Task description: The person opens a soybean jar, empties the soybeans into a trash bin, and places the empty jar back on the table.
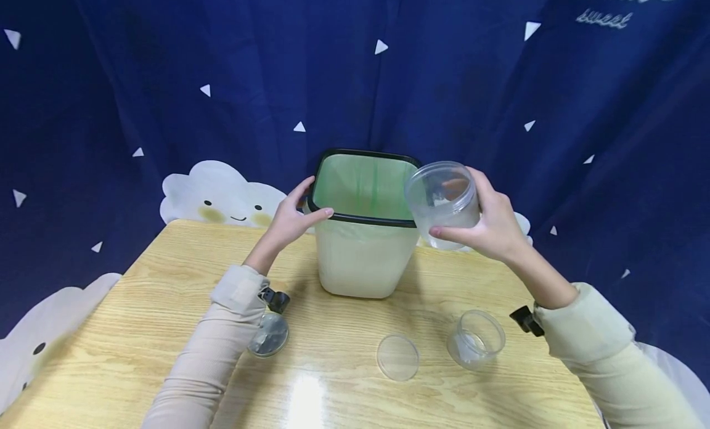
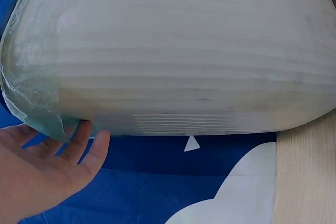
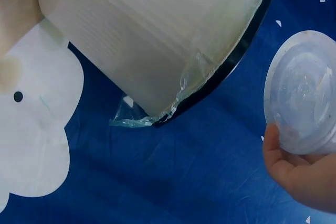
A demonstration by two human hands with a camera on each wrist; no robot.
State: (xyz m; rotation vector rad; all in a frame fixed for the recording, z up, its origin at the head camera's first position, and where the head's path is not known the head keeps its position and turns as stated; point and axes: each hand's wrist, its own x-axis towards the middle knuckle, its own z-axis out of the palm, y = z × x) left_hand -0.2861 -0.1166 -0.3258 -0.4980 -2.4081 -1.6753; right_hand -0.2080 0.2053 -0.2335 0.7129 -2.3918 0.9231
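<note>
A white waste bin (image 1: 363,256) with a black rim and a green liner stands at the far middle of the wooden table (image 1: 138,306). My left hand (image 1: 293,218) grips the bin's left rim, thumb on the front edge. In the left wrist view the bin's wall (image 2: 173,56) fills the frame, and my left hand (image 2: 47,166) touches its lower left edge. My right hand (image 1: 488,222) holds a clear plastic jar (image 1: 444,201) tilted on its side, its mouth toward the bin's right rim. The right wrist view shows the jar's base (image 3: 304,93) beside the bin (image 3: 147,35).
On the table near me lie a small clear jar (image 1: 476,339), a flat clear lid (image 1: 397,357) and another lid (image 1: 269,335) by my left sleeve. A dark blue cloth with white clouds (image 1: 222,192) hangs behind the table.
</note>
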